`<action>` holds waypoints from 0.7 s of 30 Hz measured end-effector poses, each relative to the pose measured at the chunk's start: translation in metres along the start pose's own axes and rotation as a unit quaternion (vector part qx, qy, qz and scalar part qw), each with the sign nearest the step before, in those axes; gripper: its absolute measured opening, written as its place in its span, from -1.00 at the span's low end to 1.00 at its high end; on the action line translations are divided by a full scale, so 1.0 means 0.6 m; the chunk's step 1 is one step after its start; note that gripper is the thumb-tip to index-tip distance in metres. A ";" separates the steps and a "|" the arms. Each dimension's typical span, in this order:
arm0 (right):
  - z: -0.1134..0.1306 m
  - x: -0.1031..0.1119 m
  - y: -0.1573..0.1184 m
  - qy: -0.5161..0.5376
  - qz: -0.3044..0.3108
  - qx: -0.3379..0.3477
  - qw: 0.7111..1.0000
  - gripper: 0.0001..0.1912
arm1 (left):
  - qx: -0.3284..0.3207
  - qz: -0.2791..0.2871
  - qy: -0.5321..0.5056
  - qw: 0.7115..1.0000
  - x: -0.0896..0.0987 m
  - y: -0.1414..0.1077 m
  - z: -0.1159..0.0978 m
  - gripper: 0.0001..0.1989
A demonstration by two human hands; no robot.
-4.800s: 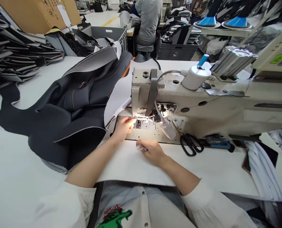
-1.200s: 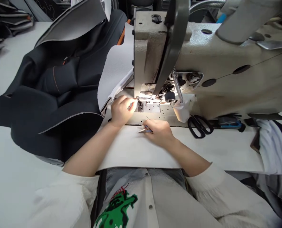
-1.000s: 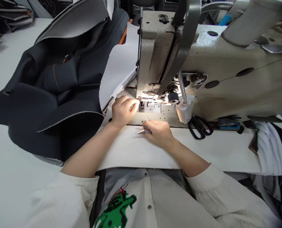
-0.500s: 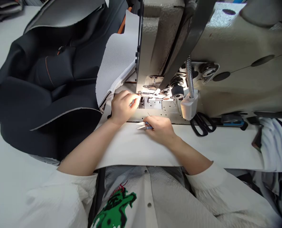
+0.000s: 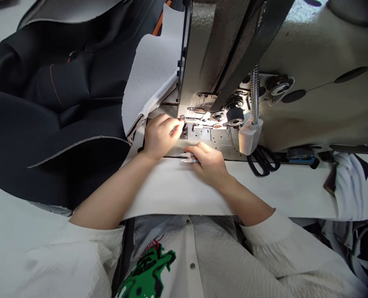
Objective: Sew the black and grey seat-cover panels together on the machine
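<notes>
My left hand point(image 5: 161, 136) is closed in a pinch beside the needle area of the sewing machine point(image 5: 199, 49); whatever its fingertips hold is too small to make out. My right hand point(image 5: 210, 163) rests low at the front edge of the metal bed point(image 5: 227, 145), wrapped round a small pair of thread snips point(image 5: 188, 160). Their two pale blades point left toward my left wrist, and a bit of blue handle shows. Left of my left hand lies a black padded cover point(image 5: 75, 95) with a light grey mesh panel point(image 5: 149, 70).
Black-handled scissors point(image 5: 263, 160) lie on the right by the machine base. A white lamp head point(image 5: 250, 135) on a flexible metal neck hangs over the bed. Striped white cloth point(image 5: 351, 186) sits at the far right of the white table point(image 5: 295, 194).
The view has shifted slightly. My right hand has moved up a little with the snips, nearer the bed. My left hand keeps its pinch by the needle.
</notes>
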State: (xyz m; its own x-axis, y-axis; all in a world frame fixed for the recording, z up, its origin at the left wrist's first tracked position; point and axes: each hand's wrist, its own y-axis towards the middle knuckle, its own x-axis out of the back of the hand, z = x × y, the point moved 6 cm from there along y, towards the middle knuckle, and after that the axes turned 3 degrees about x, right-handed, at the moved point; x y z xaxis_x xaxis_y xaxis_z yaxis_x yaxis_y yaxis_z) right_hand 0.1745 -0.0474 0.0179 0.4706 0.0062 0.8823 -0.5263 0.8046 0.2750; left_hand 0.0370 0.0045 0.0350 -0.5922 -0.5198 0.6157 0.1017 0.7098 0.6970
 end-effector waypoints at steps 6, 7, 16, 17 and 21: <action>-0.001 -0.005 0.001 -0.006 0.010 0.012 1.000 -0.67 | -0.022 -0.006 0.034 0.999 0.004 0.003 -0.002 -0.74; -0.001 -0.006 0.001 -0.006 0.008 0.016 1.000 -0.67 | -0.027 -0.008 0.038 0.999 0.004 0.003 -0.003 -0.73; -0.004 -0.007 0.000 -0.001 0.009 0.006 1.000 -0.65 | -0.040 -0.005 0.032 0.999 0.001 0.000 -0.005 -0.75; -0.003 -0.005 0.000 0.001 0.005 0.006 1.000 -0.65 | -0.041 -0.002 0.034 0.999 0.000 0.000 -0.005 -0.75; -0.003 -0.002 0.001 0.012 -0.001 0.005 1.000 -0.65 | -0.045 -0.004 0.041 0.998 0.002 0.000 -0.005 -0.74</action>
State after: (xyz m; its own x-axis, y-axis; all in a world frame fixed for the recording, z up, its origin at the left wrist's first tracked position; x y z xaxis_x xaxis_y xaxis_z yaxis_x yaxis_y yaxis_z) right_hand 0.1749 -0.0458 0.0164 0.4886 0.0179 0.8723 -0.5312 0.7992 0.2811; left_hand 0.0385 0.0027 0.0369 -0.5261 -0.5644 0.6361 0.1720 0.6619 0.7296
